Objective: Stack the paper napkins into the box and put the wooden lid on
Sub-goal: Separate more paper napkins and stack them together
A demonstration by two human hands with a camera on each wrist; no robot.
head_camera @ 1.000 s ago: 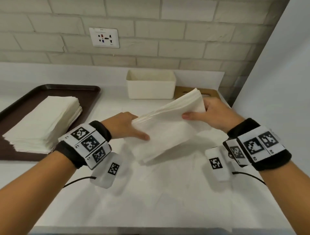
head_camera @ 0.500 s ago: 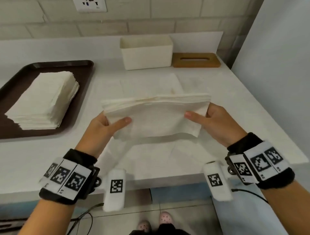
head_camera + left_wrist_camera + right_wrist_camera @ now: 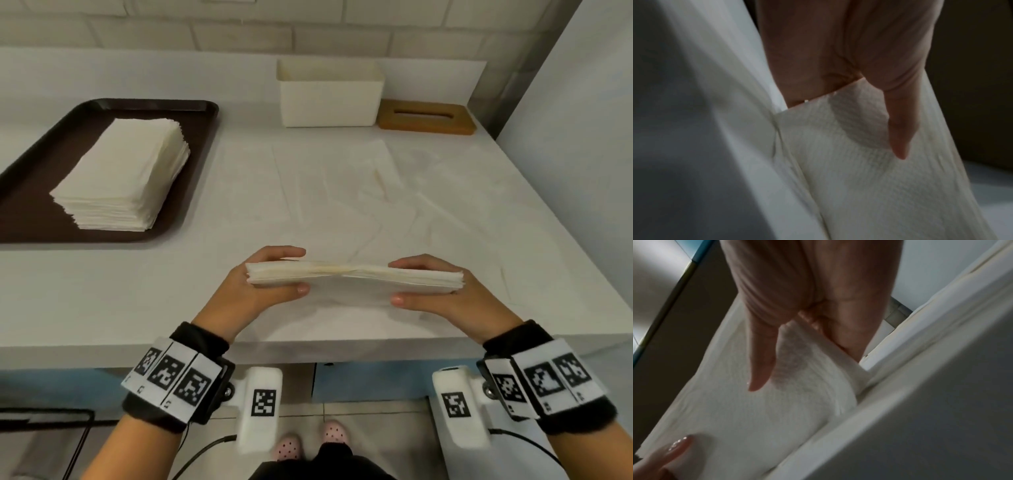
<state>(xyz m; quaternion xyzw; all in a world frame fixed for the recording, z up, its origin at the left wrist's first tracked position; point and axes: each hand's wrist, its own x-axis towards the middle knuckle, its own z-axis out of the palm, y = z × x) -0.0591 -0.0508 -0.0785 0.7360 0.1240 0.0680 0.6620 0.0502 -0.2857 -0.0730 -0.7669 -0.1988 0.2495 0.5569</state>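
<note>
Head view: a bundle of napkins is pinched edge-up at its two ends by the left hand and right hand, above the surface. Light, floppy, easily fanned sheets are judged; end grips suit.

Dark brown tray at left on white counter, brick wall behind
</note>
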